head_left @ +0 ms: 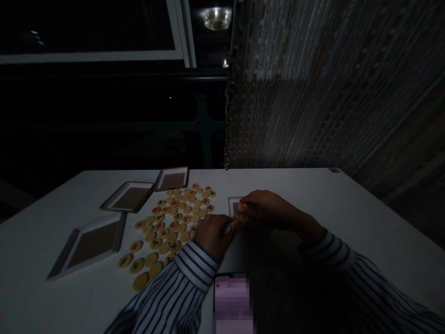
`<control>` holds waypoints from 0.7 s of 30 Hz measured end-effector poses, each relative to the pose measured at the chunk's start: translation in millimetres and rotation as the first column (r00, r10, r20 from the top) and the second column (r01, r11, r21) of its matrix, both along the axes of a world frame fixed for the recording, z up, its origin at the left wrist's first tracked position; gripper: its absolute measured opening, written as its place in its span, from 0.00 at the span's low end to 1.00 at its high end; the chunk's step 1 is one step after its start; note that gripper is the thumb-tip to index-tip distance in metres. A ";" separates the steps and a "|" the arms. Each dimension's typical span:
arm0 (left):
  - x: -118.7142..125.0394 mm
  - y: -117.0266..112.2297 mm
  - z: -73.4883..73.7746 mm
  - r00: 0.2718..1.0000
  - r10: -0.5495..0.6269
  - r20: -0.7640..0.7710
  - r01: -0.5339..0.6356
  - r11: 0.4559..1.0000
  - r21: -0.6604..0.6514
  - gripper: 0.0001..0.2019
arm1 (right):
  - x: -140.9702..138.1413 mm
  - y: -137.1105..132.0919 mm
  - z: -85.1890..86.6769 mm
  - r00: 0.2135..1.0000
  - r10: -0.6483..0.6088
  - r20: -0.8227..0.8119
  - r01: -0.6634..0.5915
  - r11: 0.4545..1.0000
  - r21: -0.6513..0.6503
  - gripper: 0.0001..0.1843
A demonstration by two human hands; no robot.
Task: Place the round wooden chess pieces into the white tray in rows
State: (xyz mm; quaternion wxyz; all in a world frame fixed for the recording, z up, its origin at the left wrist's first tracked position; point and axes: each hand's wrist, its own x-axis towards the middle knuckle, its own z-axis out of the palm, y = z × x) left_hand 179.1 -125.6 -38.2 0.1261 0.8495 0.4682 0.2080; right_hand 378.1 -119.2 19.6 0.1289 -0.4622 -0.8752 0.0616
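Several round wooden game discs point(174, 218) with red or black characters lie spread on the white table point(347, 208). My left hand point(213, 234) rests curled at the right edge of the spread, fingers closed near some discs. My right hand point(267, 208) reaches over a small square tray point(233, 204), its fingers pinched on a red-marked disc point(242, 207). More discs point(239, 221) sit between the two hands. The scene is dim and what the left fingers hold is hidden.
Three shallow box trays stand at the left: one near point(92, 243), one further back point(128, 197), one at the far end point(173, 179). A lit phone point(232, 301) lies at the front edge. A bead curtain point(313, 83) hangs behind.
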 end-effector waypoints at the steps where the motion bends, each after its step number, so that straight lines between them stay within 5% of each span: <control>1: 0.0 0.0 -0.6 1.000 0.002 -0.008 -0.002 1.000 0.004 0.13 | 1.0 -0.4 0.5 1.000 0.000 0.012 0.000 1.000 -0.009 0.16; 21: -0.6 -1.3 -1.6 0.998 -0.026 -0.052 0.025 1.000 -0.016 0.12 | 10.3 -1.1 0.0 0.951 -0.081 0.297 0.114 0.989 -0.093 0.15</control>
